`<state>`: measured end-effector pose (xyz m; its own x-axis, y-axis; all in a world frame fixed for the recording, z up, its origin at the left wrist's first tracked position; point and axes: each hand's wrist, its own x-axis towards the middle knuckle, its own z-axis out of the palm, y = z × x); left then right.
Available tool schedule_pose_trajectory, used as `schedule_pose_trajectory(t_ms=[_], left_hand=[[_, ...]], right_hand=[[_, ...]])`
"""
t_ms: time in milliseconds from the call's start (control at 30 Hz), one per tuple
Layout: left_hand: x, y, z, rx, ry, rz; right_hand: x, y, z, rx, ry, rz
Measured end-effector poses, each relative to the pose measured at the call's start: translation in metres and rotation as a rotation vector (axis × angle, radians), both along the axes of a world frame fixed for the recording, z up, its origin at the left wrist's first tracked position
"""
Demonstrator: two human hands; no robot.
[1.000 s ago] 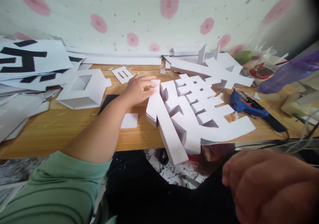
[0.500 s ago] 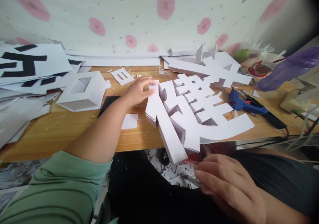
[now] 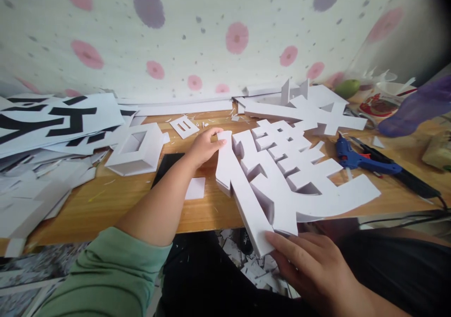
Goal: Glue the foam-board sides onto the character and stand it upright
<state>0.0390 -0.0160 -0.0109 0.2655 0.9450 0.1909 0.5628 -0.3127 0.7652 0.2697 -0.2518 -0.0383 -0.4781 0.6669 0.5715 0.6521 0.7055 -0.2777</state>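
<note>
A big white three-dimensional character (image 3: 282,171), made of card or foam board, lies face up and juts over the table's front edge. Its long left stroke (image 3: 243,195) runs toward me. At that stroke's far end my left hand (image 3: 207,148) grips the top, thumb on the face and fingers round the back edge. My right hand (image 3: 313,260) holds the near end beyond the table edge, fingers laid on the face; its underside grip is partly hidden. A small white square (image 3: 195,188) and a black sheet (image 3: 168,164) lie beside my left forearm.
A blue glue gun (image 3: 366,159) lies right of the character, with a black-handled tool (image 3: 412,178) and cables. Another white star-like character (image 3: 310,110) stands behind. At left are a white box shape (image 3: 136,148) and printed sheets (image 3: 56,119). Scraps cover the floor.
My right hand has come up from below the table edge and taken hold of the character's near end. The left hand keeps its grip. The camera view has tilted upward.
</note>
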Motion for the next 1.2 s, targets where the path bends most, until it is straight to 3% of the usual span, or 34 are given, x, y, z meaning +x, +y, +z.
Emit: schedule_pose_trajectory(t_ms=[367, 567, 800, 1033, 1200], left_hand=[[0.004, -0.005, 0.003, 0.066, 0.048, -0.015], [0.002, -0.001, 0.0, 0.243, 0.063, -0.002], [0.002, 0.009, -0.017, -0.112, -0.287, 0.074], [0.005, 0.007, -0.015, -0.153, -0.39, 0.112], [0.006, 0.002, -0.011, -0.156, -0.395, 0.109]], right_hand=[[0.006, 0.001, 0.0, -0.018, -0.008, 0.026], [0.006, -0.001, 0.006, -0.001, 0.065, 0.043], [0.001, -0.003, 0.019, -0.018, 0.085, 0.028], [-0.002, -0.004, 0.016, -0.005, 0.055, -0.01], [-0.005, 0.003, 0.015, 0.121, 0.041, -0.029]])
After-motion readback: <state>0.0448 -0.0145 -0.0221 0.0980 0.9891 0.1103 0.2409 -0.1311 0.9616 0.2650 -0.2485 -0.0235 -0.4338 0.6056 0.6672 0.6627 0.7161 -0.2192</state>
